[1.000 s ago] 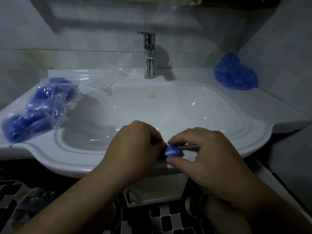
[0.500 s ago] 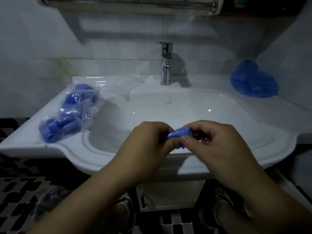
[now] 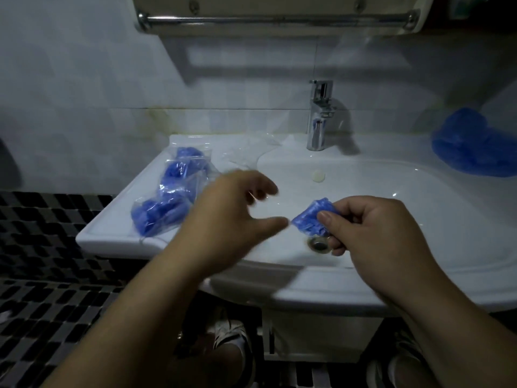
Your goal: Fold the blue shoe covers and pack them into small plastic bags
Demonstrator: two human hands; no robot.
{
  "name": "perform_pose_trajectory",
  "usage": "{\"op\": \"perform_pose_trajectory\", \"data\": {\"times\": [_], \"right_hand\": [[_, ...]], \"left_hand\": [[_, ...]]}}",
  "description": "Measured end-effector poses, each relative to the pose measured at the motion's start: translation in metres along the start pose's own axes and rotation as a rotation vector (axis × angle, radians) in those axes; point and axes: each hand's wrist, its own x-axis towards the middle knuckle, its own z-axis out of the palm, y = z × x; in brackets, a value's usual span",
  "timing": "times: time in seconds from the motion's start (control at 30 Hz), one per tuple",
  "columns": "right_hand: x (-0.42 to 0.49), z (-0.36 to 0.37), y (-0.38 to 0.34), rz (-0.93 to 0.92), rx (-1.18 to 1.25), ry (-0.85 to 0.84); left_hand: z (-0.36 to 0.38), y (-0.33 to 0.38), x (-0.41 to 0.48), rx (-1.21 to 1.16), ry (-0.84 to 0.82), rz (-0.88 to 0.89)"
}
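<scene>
My right hand [image 3: 372,228] pinches a small folded blue shoe cover [image 3: 310,218] over the sink basin. My left hand [image 3: 235,214] is open and blurred, fingers spread, just left of the cover and apart from it. Behind it, on the sink's left ledge, lie several packed plastic bags [image 3: 170,196] with blue covers inside. Empty clear plastic bags [image 3: 246,148] lie on the back ledge, left of the tap. A loose pile of blue shoe covers [image 3: 475,145] sits on the right back corner.
The white sink [image 3: 405,287] has a drain [image 3: 317,244] under my right hand and a chrome tap [image 3: 320,116] at the back. A towel rail [image 3: 274,19] hangs above. Checked tiles [image 3: 47,289] cover the floor; shod feet show below.
My left hand has let go of the folded cover and moved left, opening. The right hand alone now holds the cover. The camera has swung left and up.
</scene>
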Motion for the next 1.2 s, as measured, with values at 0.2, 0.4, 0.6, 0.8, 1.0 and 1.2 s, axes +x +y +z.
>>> {"op": "perform_pose_trajectory", "data": {"times": [0.2,0.4,0.6,0.8,1.0,1.2], "right_hand": [[-0.001,0.004,-0.002,-0.022,0.027,0.041],[-0.003,0.000,-0.003,-0.029,0.042,0.045],[-0.004,-0.008,-0.009,-0.060,0.067,0.057],[-0.006,-0.029,-0.021,-0.230,0.023,0.159],[-0.003,-0.046,-0.030,-0.393,-0.034,0.278],[0.000,-0.048,-0.026,-0.474,-0.207,0.184]], "left_hand": [[-0.047,-0.066,0.007,0.417,0.060,-0.187],[-0.038,-0.089,0.014,0.367,0.223,-0.261],[-0.038,-0.052,0.013,-0.395,0.261,-0.207],[-0.004,-0.006,0.013,-1.097,-0.005,-0.298],[0.021,0.014,0.013,-1.009,-0.286,-0.242],[0.027,0.032,0.010,-0.846,-0.348,-0.090]]}}
